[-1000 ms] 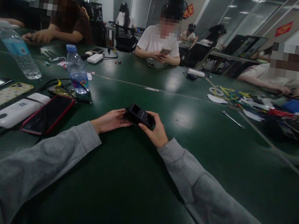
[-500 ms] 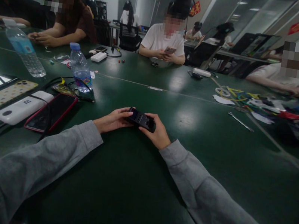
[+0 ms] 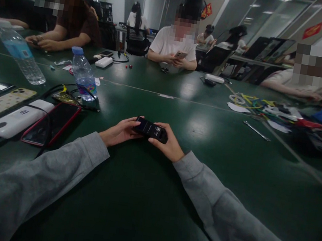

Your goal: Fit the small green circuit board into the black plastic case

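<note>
Both my hands hold a small black handheld device just above the green table. It is oblong, with a dark screen-like face at its left part and small pale markings toward the right; its exact kind does not show. My left hand grips the left end, thumb on top. Around the right end my right hand is closed, its thumb on the near edge. The fingers beneath the device are mostly hidden.
Left of my arm lie a red-edged phone, a white power bank and a patterned phone. Two water bottles stand behind, one blue-capped. A wrench-like metal tool and tangled cables lie right. Several people sit across.
The device has tilted slightly in my hands, so the markings on its right part show more plainly. My view has shifted a little; both hands keep their hold.
</note>
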Action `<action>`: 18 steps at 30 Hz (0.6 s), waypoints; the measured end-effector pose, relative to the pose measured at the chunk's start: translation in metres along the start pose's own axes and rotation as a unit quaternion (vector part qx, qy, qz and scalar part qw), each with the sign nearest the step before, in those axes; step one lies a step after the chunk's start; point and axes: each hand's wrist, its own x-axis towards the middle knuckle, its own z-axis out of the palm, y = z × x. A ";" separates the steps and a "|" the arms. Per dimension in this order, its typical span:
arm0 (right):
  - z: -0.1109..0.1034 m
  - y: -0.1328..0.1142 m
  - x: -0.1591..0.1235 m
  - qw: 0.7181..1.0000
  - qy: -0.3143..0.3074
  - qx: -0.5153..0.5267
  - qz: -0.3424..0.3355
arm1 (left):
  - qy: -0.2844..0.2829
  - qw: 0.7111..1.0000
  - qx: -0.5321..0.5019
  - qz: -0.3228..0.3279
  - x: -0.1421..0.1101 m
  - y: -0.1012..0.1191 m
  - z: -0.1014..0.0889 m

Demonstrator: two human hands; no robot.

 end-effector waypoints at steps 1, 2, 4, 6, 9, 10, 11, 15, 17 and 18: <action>-0.001 0.001 0.001 1.000 -0.004 0.019 0.018 | -0.002 1.000 0.001 0.002 0.001 -0.001 -0.001; -0.001 0.002 0.002 0.999 -0.008 0.036 0.037 | -0.005 1.000 0.001 0.003 0.001 -0.001 -0.001; -0.003 0.004 0.004 0.995 -0.011 0.068 0.070 | -0.010 1.000 0.004 0.001 0.001 -0.001 -0.002; -0.004 0.005 0.005 0.990 -0.015 0.100 0.097 | -0.011 1.000 0.007 -0.001 0.000 0.000 -0.001; -0.005 0.005 0.005 0.978 -0.013 0.146 0.146 | -0.009 1.000 0.008 0.000 -0.001 0.000 0.000; -0.005 0.005 0.005 0.974 -0.008 0.159 0.163 | -0.010 1.000 0.007 0.001 -0.001 0.000 0.000; -0.006 0.004 0.006 0.969 -0.002 0.170 0.177 | -0.013 1.000 0.006 0.004 -0.001 0.000 0.000; -0.010 0.003 0.008 0.957 0.006 0.212 0.199 | -0.019 1.000 0.002 0.013 0.000 -0.002 0.000; -0.013 0.004 0.009 0.948 -0.008 0.245 0.201 | -0.016 1.000 0.000 0.012 0.002 -0.003 0.000; -0.014 0.004 0.010 0.945 -0.015 0.258 0.201 | -0.015 1.000 -0.001 0.012 0.003 -0.003 -0.001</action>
